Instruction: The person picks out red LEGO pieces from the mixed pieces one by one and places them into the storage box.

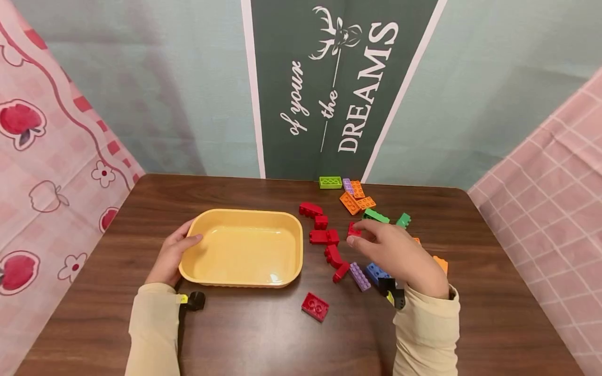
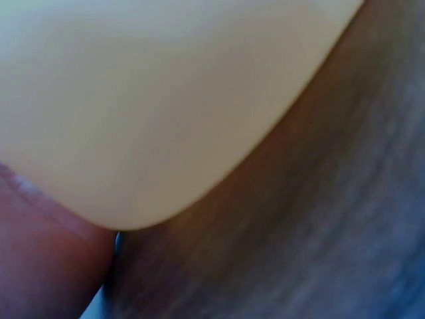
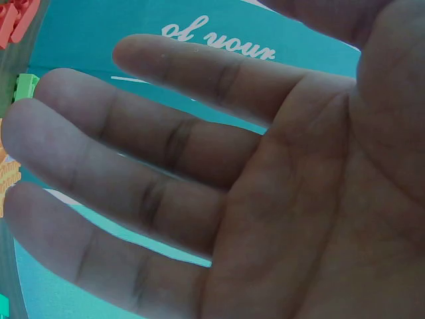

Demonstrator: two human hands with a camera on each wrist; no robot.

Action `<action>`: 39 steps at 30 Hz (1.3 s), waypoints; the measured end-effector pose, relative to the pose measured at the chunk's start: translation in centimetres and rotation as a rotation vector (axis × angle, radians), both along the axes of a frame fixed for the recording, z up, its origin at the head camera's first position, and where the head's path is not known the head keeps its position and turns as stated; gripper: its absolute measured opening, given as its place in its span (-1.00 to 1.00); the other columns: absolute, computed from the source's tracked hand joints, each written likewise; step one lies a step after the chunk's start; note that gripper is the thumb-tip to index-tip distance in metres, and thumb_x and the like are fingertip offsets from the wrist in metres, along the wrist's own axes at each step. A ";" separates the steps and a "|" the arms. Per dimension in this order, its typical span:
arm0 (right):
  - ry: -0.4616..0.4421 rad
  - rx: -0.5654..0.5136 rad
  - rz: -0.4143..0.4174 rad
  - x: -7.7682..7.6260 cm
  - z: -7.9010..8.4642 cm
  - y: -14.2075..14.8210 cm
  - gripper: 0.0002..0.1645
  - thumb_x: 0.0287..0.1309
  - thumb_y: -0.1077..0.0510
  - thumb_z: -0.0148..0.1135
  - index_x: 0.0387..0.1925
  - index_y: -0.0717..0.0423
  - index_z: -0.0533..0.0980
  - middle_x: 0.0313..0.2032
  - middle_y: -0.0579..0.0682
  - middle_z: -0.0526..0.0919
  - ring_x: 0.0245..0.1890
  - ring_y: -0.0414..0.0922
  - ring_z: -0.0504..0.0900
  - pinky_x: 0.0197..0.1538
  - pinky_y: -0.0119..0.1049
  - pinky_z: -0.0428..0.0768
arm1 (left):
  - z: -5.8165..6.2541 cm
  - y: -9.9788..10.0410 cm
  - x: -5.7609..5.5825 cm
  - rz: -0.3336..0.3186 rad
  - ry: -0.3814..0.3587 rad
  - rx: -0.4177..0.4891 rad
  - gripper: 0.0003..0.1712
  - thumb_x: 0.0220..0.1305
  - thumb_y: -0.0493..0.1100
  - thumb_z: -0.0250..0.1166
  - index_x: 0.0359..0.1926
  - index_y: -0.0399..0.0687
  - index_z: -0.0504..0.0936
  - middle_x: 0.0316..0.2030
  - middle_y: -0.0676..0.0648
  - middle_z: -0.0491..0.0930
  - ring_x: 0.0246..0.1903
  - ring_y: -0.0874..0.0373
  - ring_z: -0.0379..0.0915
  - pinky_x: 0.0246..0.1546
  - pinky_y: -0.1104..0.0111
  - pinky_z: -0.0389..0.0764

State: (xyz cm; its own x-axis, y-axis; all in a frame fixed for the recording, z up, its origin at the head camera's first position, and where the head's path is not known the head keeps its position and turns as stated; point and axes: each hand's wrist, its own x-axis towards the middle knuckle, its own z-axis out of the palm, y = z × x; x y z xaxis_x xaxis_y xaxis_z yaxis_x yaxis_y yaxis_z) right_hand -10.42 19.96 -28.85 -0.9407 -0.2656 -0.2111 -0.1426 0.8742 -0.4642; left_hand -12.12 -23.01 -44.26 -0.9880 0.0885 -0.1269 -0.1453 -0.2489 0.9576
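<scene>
A yellow plastic tray (image 1: 242, 256) sits left of centre on the table. My left hand (image 1: 170, 257) grips its left end, thumb over the rim and the other fingers mostly hidden outside. Close up in the left wrist view, the tray's pale wall (image 2: 153, 126) has part of the hand beside it. Over the toy bricks, my right hand (image 1: 397, 253) reaches with thumb and forefinger parted near a red building brick (image 1: 354, 230), which they partly cover. The right wrist view shows that palm with its fingers (image 3: 153, 146) extended and spread, nothing in them.
Several red bricks (image 1: 324, 237) lie in a loose line right of the tray; another red brick (image 1: 315, 306) lies nearer. Purple (image 1: 359, 277) and blue (image 1: 376, 272) bricks sit by the right hand. Orange (image 1: 350, 202) and green bricks (image 1: 331, 182) lie toward the back, before a hanging cloth (image 1: 211, 94).
</scene>
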 end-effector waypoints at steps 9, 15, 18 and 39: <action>-0.028 -0.039 -0.010 0.1 -0.2 -0.3 -0.31 0.22 -0.27 0.12 0.21 0.07 0.48 -0.09 -0.04 0.64 -0.18 -0.13 0.57 -0.09 -0.08 0.64 | -0.1 0.1 0.3 0.029 -0.021 -0.008 -0.25 0.36 -0.16 0.16 0.49 -0.23 0.12 0.08 0.09 0.52 -0.13 0.22 0.60 -0.14 0.39 0.65; -0.075 -0.024 -0.036 -1.0 -2.0 -0.5 -0.30 0.18 -0.28 0.16 0.21 0.07 0.48 -0.18 -0.05 0.63 -0.25 -0.13 0.55 -0.16 -0.11 0.65 | -1.5 0.3 0.7 0.070 -0.063 -0.016 -0.24 0.35 -0.18 0.17 0.48 -0.27 0.12 0.07 0.13 0.53 -0.11 0.22 0.59 -0.13 0.39 0.64; -0.042 -0.025 -0.029 -1.7 -2.8 -0.7 -0.36 0.20 -0.21 0.18 0.19 0.07 0.50 -0.16 -0.04 0.64 -0.24 -0.12 0.55 -0.15 -0.10 0.65 | -1.3 0.3 0.6 0.101 -0.059 -0.043 -0.25 0.34 -0.17 0.19 0.46 -0.28 0.17 0.03 0.12 0.57 -0.14 0.21 0.60 -0.16 0.37 0.66; 0.127 -0.003 -0.064 -2.1 -3.8 -3.1 0.49 -0.33 -0.66 0.15 0.56 -0.29 -0.28 0.51 0.11 -0.60 0.46 0.37 -0.48 0.25 0.55 -0.07 | 8.8 7.9 2.4 0.037 0.282 -1.324 0.18 0.24 0.41 0.03 0.55 0.03 -0.44 0.48 -0.29 -0.66 0.43 -0.27 -0.81 0.35 -0.29 -0.40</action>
